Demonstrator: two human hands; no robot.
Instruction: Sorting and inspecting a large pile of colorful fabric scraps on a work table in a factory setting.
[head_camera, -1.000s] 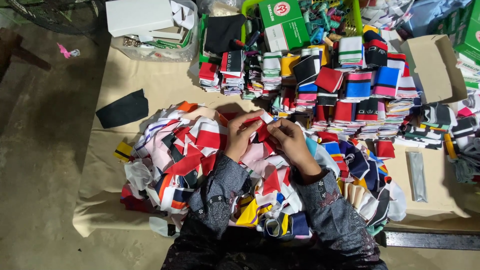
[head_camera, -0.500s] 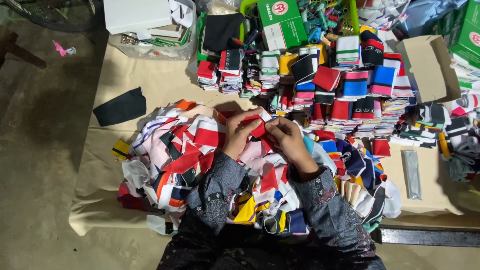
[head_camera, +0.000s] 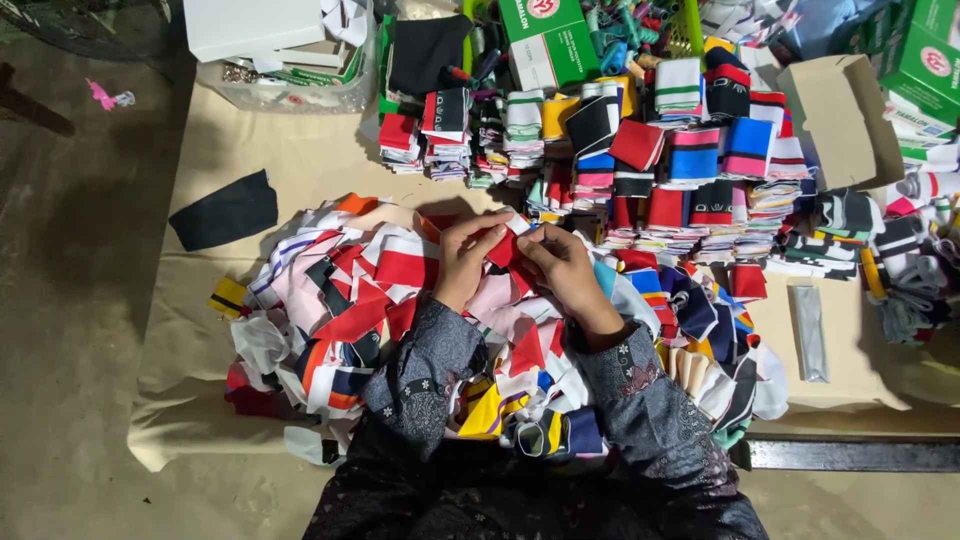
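Hands: left hand (head_camera: 463, 262) and right hand (head_camera: 562, 268) closed on a red scrap (head_camera: 503, 249), frame centre.
Beneath: scrap pile (head_camera: 340, 300) spread on worktop (head_camera: 300, 160).

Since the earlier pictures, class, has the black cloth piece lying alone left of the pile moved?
No. The black cloth piece keeps its place on the beige sheet, just left of the loose pile; only the camera shifts slightly.

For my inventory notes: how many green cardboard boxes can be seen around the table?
2, perhaps more hidden. One green box lies at the top centre behind the folded stacks; another green box sits at the top right edge, partly cut off, beside the open brown carton.
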